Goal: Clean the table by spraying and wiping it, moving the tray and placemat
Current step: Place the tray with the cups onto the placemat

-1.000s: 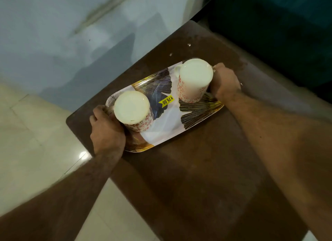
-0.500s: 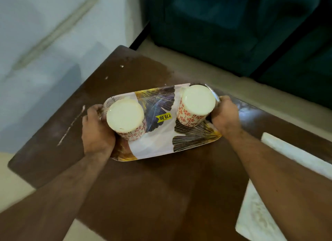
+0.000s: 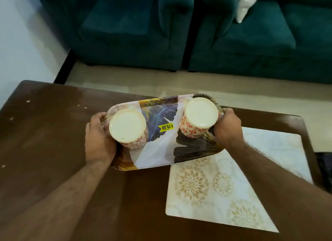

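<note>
The left half of the counter [image 3: 45, 142] lay bare but for a few pale crumbs [image 3: 27, 101]. The tray [image 3: 158, 151], with two upturned cups [image 3: 128, 128] on it, blocked the middle. The placemat [image 3: 224, 186] covered the right part, its near corner reaching the counter's front edge. Teal sofas [image 3: 125, 34] stood beyond a strip of floor [image 3: 125, 75].

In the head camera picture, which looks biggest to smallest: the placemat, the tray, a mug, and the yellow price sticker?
1. placemat
2. tray, partly overlapping it
3. the two mugs, alike
4. yellow price sticker
</note>
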